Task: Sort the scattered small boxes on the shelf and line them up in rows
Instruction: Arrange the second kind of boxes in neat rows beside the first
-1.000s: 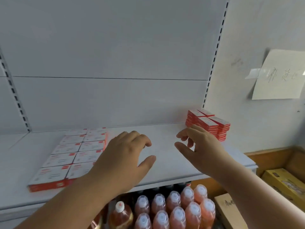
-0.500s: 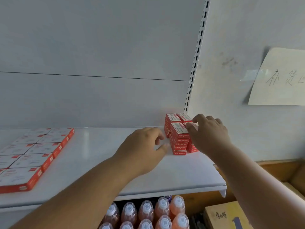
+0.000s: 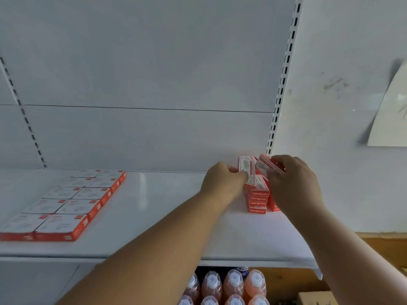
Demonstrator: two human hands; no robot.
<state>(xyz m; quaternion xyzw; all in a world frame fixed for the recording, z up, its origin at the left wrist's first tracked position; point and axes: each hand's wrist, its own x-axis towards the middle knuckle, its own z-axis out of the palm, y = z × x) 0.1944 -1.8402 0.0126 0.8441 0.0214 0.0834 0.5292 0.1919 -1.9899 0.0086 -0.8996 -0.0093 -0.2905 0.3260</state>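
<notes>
Both hands meet at right of centre in the frame: the left hand (image 3: 222, 183) pinches one small red-and-white box (image 3: 246, 170) tilted up on edge, and the right hand (image 3: 295, 183) curls around another tilted box (image 3: 267, 166); blur makes the exact finger placement hard to read. Beneath them a stack of boxes (image 3: 257, 200) stands on the white shelf (image 3: 165, 216). At lower left, flat boxes in two rows (image 3: 66, 205) run back along the shelf. Orange bottles (image 3: 233, 287) sit at bottom centre.
</notes>
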